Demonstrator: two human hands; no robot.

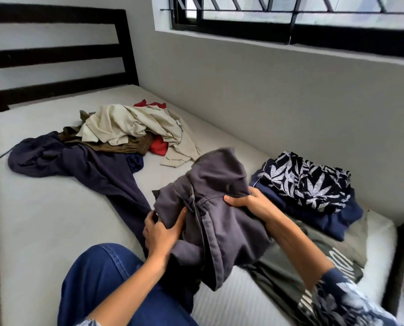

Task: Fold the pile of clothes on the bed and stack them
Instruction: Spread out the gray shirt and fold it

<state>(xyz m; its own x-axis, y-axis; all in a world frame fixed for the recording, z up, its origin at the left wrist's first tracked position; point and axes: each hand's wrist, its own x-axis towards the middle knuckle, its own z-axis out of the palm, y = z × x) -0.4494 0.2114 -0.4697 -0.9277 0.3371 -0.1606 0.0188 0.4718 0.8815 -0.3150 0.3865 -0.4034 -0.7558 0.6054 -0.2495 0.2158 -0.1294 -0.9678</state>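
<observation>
Here a bare mattress [43, 220] apparently abuts the grey wall [267, 90].

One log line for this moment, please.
left hand, right hand: grip grey garment | stack: right | unfolded pile: left

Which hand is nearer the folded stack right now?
Right. The right hand grips the grey garment just beside the folded stack; the left hand grips its far side, across the garment from the stack.
</observation>
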